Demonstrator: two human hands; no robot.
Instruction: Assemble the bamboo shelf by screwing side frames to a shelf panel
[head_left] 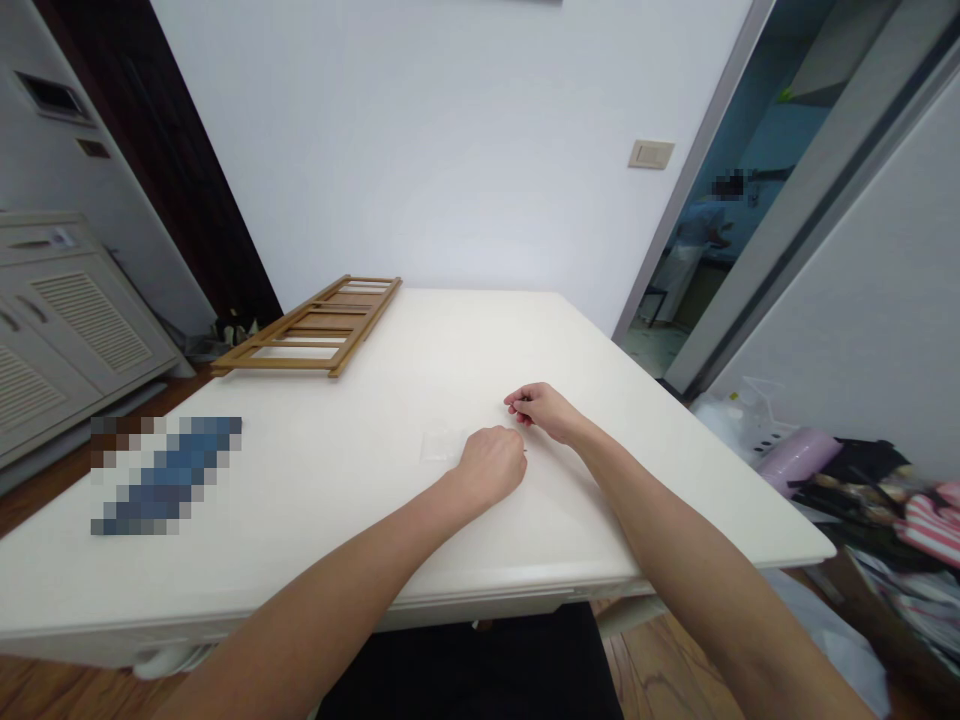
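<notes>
Small dark item [526, 400], that was what I had on my feed, pinched between the thumb and fingers of the right hand [551, 412], out over the middle of the white table [465, 345]! Right beside it, nearer to me, the left hand [491, 465] was curled over, knuckles up; its fingertips were hidden, so I couldn't tell whether it gripped anything. A clear plastic bag [439, 445] lay flat at its left, touching or not I couldn't say. Farther out, I had a brown wooden frame [324, 321] lying at the far left, and nearer, a blue pixelated patch [176, 470]. Beyond the table, a light switch [651, 154] sat on the wall, and a person [697, 225] stood through the doorway.
</notes>
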